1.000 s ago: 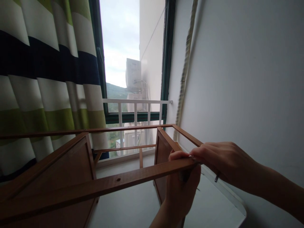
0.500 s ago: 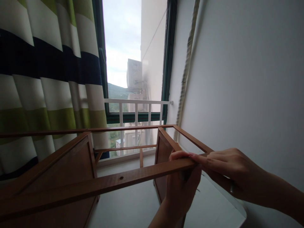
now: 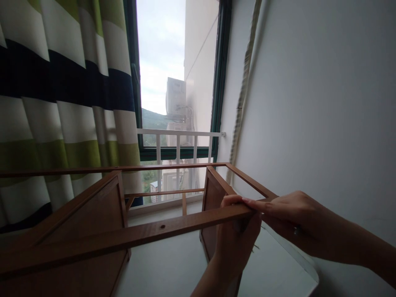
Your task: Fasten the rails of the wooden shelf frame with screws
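A brown wooden shelf frame (image 3: 181, 222) lies on its side across a white surface, with panels standing between its rails. My left hand (image 3: 235, 235) is closed around the near rail close to its right end, fingers over the top and thumb side below. From the right, my right hand (image 3: 297, 222) reaches over the same corner, its index fingertip touching the left hand's fingers and its other fingers curled at the end rail. A ring shows on it. Whatever lies under the fingers at the joint is hidden. A thin yellowish strand (image 3: 255, 248) shows just beside the left hand.
A striped curtain (image 3: 68, 99) hangs at the left beside a green-framed window (image 3: 223, 82). A white railing (image 3: 182, 133) crosses the window behind the shelf frame. A wrapped pipe (image 3: 244, 82) runs down the white wall (image 3: 321, 90). The white surface (image 3: 278, 264) has a rounded corner at right.
The view has shifted slightly. Both hands stay at the same corner, the right hand tilted a little differently. The thin strand beside the left hand looks yellower and sits slightly further left.
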The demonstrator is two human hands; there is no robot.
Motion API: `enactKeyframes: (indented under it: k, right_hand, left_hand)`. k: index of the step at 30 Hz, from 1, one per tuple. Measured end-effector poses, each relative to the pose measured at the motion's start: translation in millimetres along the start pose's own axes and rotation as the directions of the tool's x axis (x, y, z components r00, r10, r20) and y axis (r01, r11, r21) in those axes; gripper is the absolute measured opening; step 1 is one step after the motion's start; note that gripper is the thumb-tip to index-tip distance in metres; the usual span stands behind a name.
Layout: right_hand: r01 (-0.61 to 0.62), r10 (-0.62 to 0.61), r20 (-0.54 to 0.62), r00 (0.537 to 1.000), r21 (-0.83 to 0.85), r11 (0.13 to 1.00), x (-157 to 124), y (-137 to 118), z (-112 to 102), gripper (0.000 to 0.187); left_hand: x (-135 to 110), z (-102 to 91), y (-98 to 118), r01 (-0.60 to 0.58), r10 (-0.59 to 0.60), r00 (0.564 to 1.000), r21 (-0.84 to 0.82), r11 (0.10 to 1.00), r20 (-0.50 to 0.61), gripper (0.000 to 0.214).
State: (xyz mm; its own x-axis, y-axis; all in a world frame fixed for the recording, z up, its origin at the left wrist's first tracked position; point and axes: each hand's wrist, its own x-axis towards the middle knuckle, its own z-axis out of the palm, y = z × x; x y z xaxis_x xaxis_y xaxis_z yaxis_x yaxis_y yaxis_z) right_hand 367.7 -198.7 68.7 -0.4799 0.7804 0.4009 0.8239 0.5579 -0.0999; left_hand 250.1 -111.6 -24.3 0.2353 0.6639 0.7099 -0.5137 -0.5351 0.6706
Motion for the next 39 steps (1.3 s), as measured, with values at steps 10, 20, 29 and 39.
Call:
enactKeyframes:
  k: [10,20,29,39]
  right_hand:
    - [-0.219,0.311,-0.099,0.945,0.513,0.83,6,-2,-3,0.047]
    - [0.064,-0.009,-0.237,0.971,0.224,0.973,7,0,2,0.034]
    - [0.196,-0.182,-0.276,0.944,0.024,0.98,14,-1,10,0.043]
    - [0.029,-0.002,-0.109,0.994,0.247,0.969,8,6,4,0.032]
  left_hand:
    - [0,-1.2,-3,0.023,-0.022,0.999,0.038,0.999,-0.024,0.02]
    - [0,-0.2,-2,0.038,-0.039,0.999,-0.028,0.999,-0.031,0.025]
    - [-1,1.1,-2,0.055,-0.055,0.998,-0.055,0.997,0.002,0.021]
    - [1,-0.6,-1,0.0,0.0,1.0,0.062,0.998,0.003,0.013]
